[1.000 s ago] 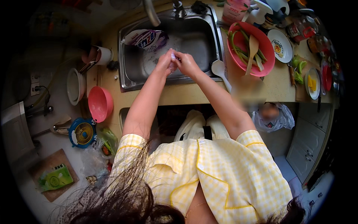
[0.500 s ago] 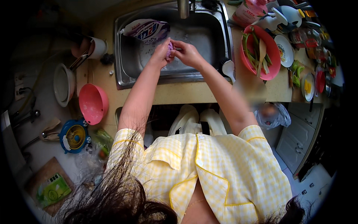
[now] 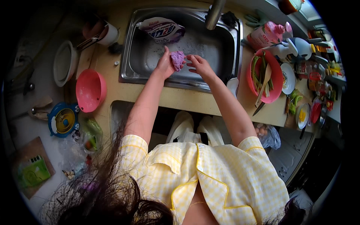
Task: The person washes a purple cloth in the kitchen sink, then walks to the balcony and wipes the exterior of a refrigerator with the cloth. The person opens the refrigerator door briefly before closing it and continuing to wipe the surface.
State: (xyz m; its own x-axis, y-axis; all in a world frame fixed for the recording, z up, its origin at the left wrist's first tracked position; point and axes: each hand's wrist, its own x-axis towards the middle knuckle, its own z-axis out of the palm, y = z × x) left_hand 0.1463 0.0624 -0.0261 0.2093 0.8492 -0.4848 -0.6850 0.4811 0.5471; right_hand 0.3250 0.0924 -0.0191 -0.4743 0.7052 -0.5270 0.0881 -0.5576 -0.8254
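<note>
Left hand (image 3: 165,64) cups purple cloth (image 3: 177,59) over steel sink (image 3: 131,56), upper centre of frame. Right hand (image 3: 200,64) just right of cloth, fingers loosely curled, fingertips near its edge; contact unclear. Pink bowl (image 3: 90,90) on counter, left.

A pink bowl (image 3: 90,90) and a white plate (image 3: 64,63) sit on the counter at left. A red basin (image 3: 264,76) of green vegetables occupies the right. A blue fan (image 3: 63,120) lies lower left.

Home kitchen, steel sink (image 3: 225,45) with tap (image 3: 215,14), tan counter (image 3: 176,98), pink bowls (image 3: 90,90), dishes, vegetables
</note>
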